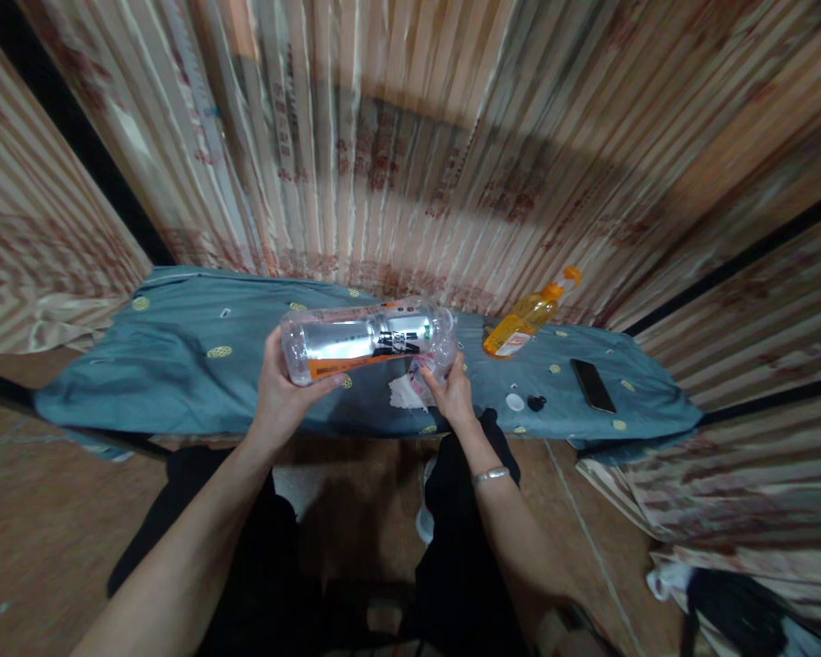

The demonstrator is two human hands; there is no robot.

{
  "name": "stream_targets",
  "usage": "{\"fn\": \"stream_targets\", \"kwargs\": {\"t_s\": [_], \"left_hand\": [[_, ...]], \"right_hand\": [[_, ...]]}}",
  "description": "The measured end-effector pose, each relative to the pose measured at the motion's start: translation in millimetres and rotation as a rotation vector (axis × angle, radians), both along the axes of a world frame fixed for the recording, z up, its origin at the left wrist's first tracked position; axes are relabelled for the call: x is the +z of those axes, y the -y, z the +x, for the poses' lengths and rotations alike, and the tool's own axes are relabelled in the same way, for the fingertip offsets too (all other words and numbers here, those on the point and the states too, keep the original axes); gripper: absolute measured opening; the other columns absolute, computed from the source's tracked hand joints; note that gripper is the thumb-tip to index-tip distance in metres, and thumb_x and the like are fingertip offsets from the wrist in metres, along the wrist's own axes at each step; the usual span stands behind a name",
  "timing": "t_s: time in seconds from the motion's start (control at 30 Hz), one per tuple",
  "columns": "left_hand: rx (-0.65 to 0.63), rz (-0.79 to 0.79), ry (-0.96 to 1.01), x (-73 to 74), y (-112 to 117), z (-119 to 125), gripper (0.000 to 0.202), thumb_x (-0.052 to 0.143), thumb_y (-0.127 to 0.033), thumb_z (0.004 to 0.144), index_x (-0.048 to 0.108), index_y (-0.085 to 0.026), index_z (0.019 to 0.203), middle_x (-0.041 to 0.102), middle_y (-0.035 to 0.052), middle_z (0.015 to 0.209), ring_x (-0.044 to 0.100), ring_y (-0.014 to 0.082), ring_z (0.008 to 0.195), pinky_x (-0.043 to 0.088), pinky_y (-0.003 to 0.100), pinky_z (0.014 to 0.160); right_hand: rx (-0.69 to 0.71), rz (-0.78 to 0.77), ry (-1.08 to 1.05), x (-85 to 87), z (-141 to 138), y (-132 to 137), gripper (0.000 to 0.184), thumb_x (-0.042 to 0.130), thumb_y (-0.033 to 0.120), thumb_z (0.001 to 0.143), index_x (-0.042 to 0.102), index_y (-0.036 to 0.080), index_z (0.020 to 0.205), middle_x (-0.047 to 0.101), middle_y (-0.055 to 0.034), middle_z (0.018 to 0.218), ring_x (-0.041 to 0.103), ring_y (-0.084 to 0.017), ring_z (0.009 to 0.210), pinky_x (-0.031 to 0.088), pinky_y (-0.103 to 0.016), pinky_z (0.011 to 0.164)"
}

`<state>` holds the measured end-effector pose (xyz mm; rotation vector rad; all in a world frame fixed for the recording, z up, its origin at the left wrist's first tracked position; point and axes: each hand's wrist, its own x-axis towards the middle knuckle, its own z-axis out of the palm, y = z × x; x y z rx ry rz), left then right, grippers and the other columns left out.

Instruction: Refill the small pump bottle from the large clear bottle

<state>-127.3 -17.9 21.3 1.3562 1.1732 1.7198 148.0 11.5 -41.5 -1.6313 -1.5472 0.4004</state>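
A large clear plastic bottle (366,339) with a silver and orange label lies sideways in the air between my hands. Its base rests in my left hand (288,388), with the thumb along the lower side. At the neck end, my right hand (452,391) has its fingers closed round the bottle. Below that end, a crumpled whitish piece of paper or wrapper (408,392) shows, partly hidden by the bottle and fingers. To the right, a bottle of orange liquid with a pump top (524,321) stands on the cloth-covered bench.
The bench has a blue-green cloth (178,365) with yellow patterns. On its right side are a white cap (514,401), a small black object (537,402) and a phone (592,385). Pleated curtains (383,137) hang behind. Dark poles (75,128) frame the sides, and a dark bundle (739,620) lies lower right.
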Motion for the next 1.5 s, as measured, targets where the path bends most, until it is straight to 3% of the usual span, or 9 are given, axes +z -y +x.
{"fn": "stream_targets", "kwargs": {"t_s": [0.57,0.97,1.17,1.5], "left_hand": [[-0.007,-0.027,0.047,1.1,4.1,0.8,0.094,0.096,-0.030,0.044,0.050,-0.020,0.126,0.060,0.0158,0.136,0.059,0.0337,0.128,0.046,0.055,0.112],[-0.027,-0.026,0.049,2.8,7.0,-1.3,0.093,0.096,-0.028,0.044,0.051,-0.022,0.125,0.065,0.0131,0.128,0.066,0.0318,0.116,0.060,0.048,0.096],[-0.028,-0.047,0.052,2.4,6.8,-1.7,0.093,0.096,-0.027,0.044,0.050,-0.020,0.125,0.063,0.0140,0.131,0.064,0.0325,0.121,0.057,0.048,0.101],[-0.047,0.001,0.020,-0.2,7.6,-3.8,0.088,0.096,-0.031,0.051,0.051,-0.022,0.126,0.063,0.0065,0.129,0.063,0.0279,0.117,0.058,0.039,0.099]], "right_hand": [[-0.005,0.009,0.013,-2.0,-0.5,-0.3,0.058,0.065,0.052,0.083,0.045,0.020,0.127,0.073,-0.0114,0.101,0.071,-0.028,0.086,0.055,-0.040,0.077],[-0.015,0.014,0.026,-1.5,-0.5,-0.1,0.056,0.064,0.054,0.083,0.046,0.020,0.123,0.073,-0.0098,0.097,0.071,-0.029,0.083,0.054,-0.039,0.075],[-0.010,-0.013,0.017,0.2,-1.0,0.0,0.056,0.064,0.053,0.082,0.045,0.020,0.124,0.073,-0.0111,0.100,0.071,-0.030,0.087,0.054,-0.040,0.078],[-0.022,-0.015,0.022,-1.5,-0.6,-0.1,0.060,0.065,0.052,0.082,0.045,0.019,0.128,0.073,-0.0122,0.101,0.072,-0.030,0.088,0.055,-0.040,0.077]]}}
